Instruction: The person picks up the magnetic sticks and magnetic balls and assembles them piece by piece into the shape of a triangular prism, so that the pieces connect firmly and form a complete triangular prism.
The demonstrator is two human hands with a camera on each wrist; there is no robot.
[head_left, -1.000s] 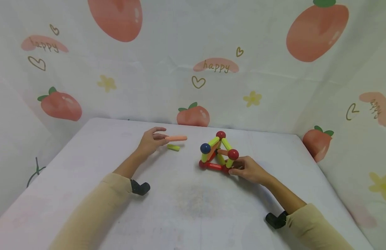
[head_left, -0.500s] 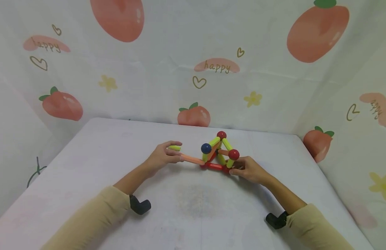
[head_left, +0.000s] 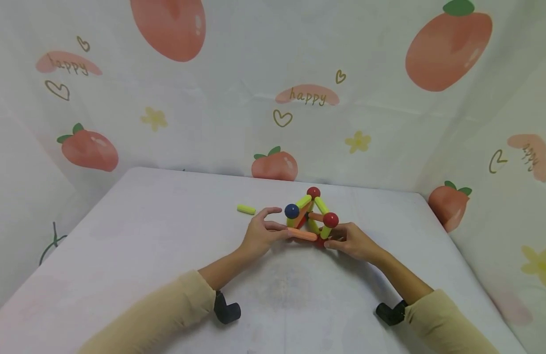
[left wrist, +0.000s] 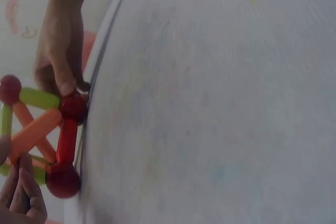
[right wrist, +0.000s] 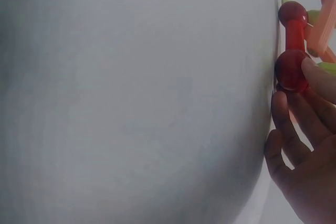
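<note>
My left hand point(head_left: 265, 235) pinches an orange rod point(head_left: 302, 234) between thumb and fingers. The rod slants across the front of a frame built from coloured rods and balls, its free end close to the lower right red ball point(right wrist: 290, 71); whether they touch I cannot tell. Thumb and fingers of my right hand point(head_left: 354, 241) hold that same ball. A blue ball point(head_left: 292, 211) tops the frame's left front, a red ball point(head_left: 330, 220) its right front, and another red ball point(head_left: 313, 192) stands behind. In the left wrist view a red rod point(left wrist: 66, 141) joins the two bottom front balls.
A loose yellow-green rod point(head_left: 246, 209) lies on the white table point(head_left: 188, 211), left of the frame. Behind the table hangs a cloth point(head_left: 219, 98) printed with fruit. Each wrist bears a black camera mount point(head_left: 227, 309).
My left hand has carried the orange rod rightward and toward me, from beside the loose yellow-green rod to the front of the frame. My right hand has stayed on the ball.
</note>
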